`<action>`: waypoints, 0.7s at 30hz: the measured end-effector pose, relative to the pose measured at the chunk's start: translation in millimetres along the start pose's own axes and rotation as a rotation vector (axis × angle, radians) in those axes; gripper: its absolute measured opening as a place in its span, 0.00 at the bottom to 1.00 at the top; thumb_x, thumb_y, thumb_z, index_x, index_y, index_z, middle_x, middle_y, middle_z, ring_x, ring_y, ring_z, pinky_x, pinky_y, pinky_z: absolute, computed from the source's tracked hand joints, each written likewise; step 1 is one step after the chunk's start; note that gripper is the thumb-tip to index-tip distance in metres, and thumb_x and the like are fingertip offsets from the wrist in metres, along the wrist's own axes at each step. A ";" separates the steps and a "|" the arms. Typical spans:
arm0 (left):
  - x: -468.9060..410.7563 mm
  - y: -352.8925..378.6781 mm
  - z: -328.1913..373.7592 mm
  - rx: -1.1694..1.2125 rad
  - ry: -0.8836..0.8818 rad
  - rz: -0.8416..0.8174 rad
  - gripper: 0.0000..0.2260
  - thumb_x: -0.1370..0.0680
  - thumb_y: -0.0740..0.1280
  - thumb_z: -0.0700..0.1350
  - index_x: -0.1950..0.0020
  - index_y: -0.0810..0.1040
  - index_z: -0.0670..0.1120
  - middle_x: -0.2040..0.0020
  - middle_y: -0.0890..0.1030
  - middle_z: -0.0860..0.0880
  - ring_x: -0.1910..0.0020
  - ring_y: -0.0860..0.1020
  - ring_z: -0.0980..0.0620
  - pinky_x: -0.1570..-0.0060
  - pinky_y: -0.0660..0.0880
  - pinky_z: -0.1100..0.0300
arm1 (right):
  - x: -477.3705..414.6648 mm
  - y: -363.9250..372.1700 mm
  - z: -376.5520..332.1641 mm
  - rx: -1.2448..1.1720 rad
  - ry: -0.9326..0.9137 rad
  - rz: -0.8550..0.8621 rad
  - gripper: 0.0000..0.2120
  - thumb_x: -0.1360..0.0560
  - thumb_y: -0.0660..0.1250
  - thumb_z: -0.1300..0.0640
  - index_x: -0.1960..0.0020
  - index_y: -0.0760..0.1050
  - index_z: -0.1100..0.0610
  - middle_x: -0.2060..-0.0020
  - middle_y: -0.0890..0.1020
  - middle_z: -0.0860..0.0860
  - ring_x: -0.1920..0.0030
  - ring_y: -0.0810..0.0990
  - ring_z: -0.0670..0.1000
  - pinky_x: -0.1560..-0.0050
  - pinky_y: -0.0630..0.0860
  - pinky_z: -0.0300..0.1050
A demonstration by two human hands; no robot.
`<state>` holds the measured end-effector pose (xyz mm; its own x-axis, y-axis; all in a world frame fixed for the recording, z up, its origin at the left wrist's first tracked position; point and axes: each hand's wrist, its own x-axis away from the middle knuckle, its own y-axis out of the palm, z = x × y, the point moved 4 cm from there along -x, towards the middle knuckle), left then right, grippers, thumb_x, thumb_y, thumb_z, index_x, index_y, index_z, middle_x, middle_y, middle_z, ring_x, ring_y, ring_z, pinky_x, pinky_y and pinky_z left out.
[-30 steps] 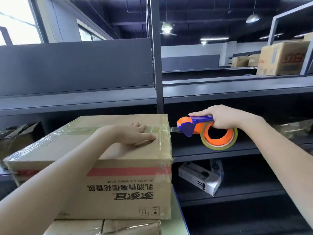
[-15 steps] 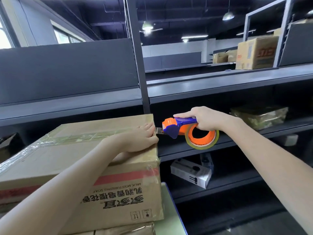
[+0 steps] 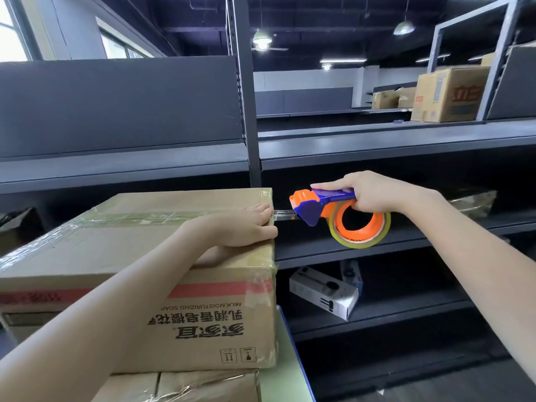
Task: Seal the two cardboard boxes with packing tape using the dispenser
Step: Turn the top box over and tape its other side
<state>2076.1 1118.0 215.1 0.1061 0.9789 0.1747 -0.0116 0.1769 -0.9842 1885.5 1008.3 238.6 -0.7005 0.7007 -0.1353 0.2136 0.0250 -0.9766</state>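
A brown cardboard box (image 3: pixel 162 285) with printed lettering sits on top of a second cardboard box (image 3: pixel 185 385), of which only the top edge shows. Clear tape runs along the upper box's top seam. My left hand (image 3: pixel 240 226) lies on the top right edge of the upper box, fingers straight, pressing the tape end down. My right hand (image 3: pixel 374 192) grips the handle of an orange and blue tape dispenser (image 3: pixel 333 211) held in the air just right of the box. A short strip of clear tape (image 3: pixel 285 213) stretches from the box edge to the dispenser.
Dark metal shelving (image 3: pixel 377 146) stands behind and to the right. A small white carton (image 3: pixel 323 291) lies on a lower shelf. More cardboard boxes (image 3: pixel 449 95) stand on the upper shelf at the far right. A pale green surface (image 3: pixel 282 369) holds the stacked boxes.
The dispenser has drawn away from the box edge to the right, and a short strip of tape now spans the gap. My left hand has stayed at the box's right edge.
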 end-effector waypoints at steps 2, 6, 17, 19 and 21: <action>1.2 -1.4 -2.7 0.009 -0.002 -0.002 0.27 0.17 0.49 0.52 0.22 0.44 0.44 0.22 0.43 0.50 0.24 0.45 0.55 0.29 0.46 0.61 | 1.4 -3.4 5.1 0.038 0.024 -0.010 0.40 0.28 0.56 0.72 0.35 0.60 0.27 0.52 0.77 0.47 0.54 0.78 0.57 0.54 0.76 0.50; 0.6 0.2 -1.4 -0.005 -0.002 0.006 0.27 0.17 0.49 0.53 0.22 0.45 0.45 0.22 0.44 0.50 0.24 0.46 0.54 0.29 0.47 0.61 | 5.1 -0.9 12.1 0.105 0.074 -0.029 0.41 0.28 0.56 0.71 0.39 0.59 0.22 0.55 0.75 0.48 0.55 0.78 0.58 0.52 0.77 0.53; -2.3 4.1 2.3 -0.043 0.022 0.056 0.25 0.17 0.46 0.52 0.22 0.47 0.45 0.22 0.45 0.48 0.24 0.46 0.53 0.29 0.45 0.60 | -11.9 31.6 -38.5 0.192 0.044 -0.178 0.35 0.26 0.54 0.71 0.31 0.62 0.35 0.51 0.72 0.46 0.69 0.69 0.45 0.73 0.63 0.35; -3.5 4.4 1.3 -0.043 0.015 0.054 0.25 0.17 0.46 0.53 0.22 0.47 0.46 0.22 0.45 0.49 0.24 0.46 0.52 0.28 0.46 0.59 | -14.5 30.2 -40.1 0.188 0.041 -0.204 0.33 0.26 0.56 0.69 0.31 0.64 0.37 0.56 0.73 0.43 0.70 0.69 0.45 0.73 0.63 0.34; -4.1 4.1 1.4 -0.039 0.010 0.057 0.25 0.17 0.47 0.53 0.22 0.48 0.46 0.22 0.46 0.49 0.24 0.48 0.51 0.28 0.48 0.58 | -16.0 30.7 -39.5 0.180 0.040 -0.224 0.32 0.26 0.57 0.68 0.31 0.65 0.37 0.56 0.75 0.43 0.69 0.69 0.45 0.72 0.63 0.35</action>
<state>2074.2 1114.9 210.3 0.1166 0.9862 0.1178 0.0209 0.1161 -0.9930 1930.2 1026.0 217.4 -0.6884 0.7197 0.0901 -0.0699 0.0578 -0.9959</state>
